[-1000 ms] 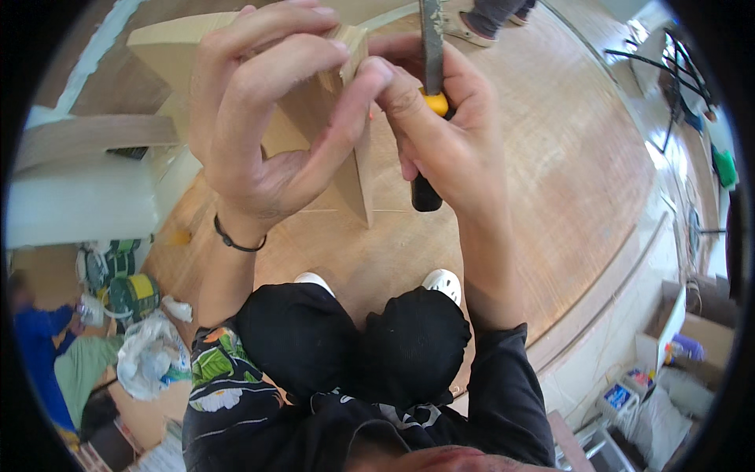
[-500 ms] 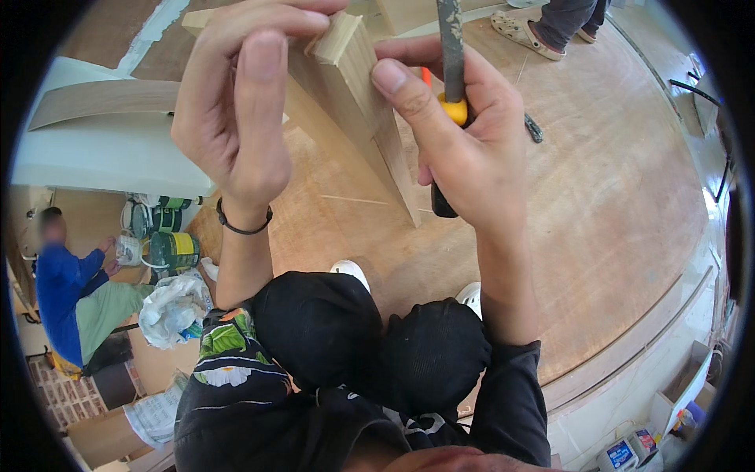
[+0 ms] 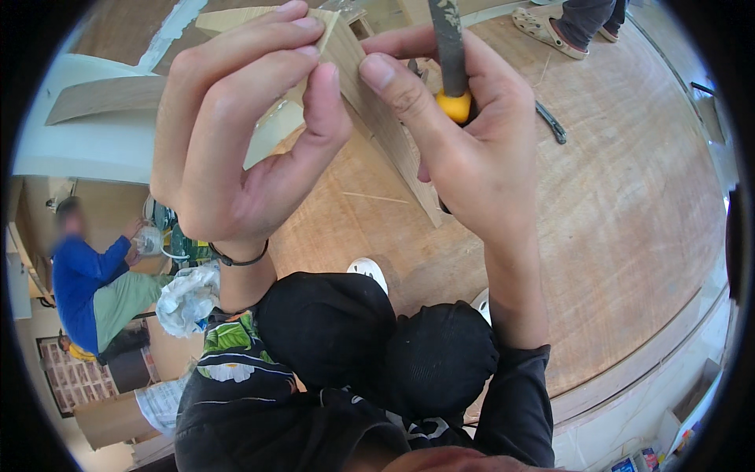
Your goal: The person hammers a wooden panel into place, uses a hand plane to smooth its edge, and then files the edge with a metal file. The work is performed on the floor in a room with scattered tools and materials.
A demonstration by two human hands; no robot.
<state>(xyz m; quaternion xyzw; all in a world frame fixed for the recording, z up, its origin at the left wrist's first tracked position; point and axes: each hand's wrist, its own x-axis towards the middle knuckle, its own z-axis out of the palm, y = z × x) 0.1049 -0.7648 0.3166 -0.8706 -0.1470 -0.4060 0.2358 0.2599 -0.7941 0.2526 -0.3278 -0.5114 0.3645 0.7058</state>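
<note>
A pale wooden board (image 3: 385, 134) rises at a slant in front of me, its narrow end uppermost. My left hand (image 3: 236, 149) is curled at that top end, fingertips against the edge and thumb bent close to them. In my right hand (image 3: 484, 149) is a flat-bladed hand tool (image 3: 450, 51) with a worn grey blade pointing away and a yellow collar. Most of its dark handle is hidden by the palm. The right thumb and forefinger also rest against the board's side.
A folded utility knife (image 3: 550, 122) lies on the wooden floor (image 3: 613, 212) at my right. Another person's shoe (image 3: 543, 30) stands at the far side. To the left, a person in blue (image 3: 86, 263) sits by green buckets and a white plastic bag (image 3: 189, 299). A curved wooden strip (image 3: 102, 101) lies on a white surface.
My left hand has turned; its fingertips are now on the board's top edge and its thumb has come nearer to them. The right hand still holds the tool. The whole view has shifted slightly.
</note>
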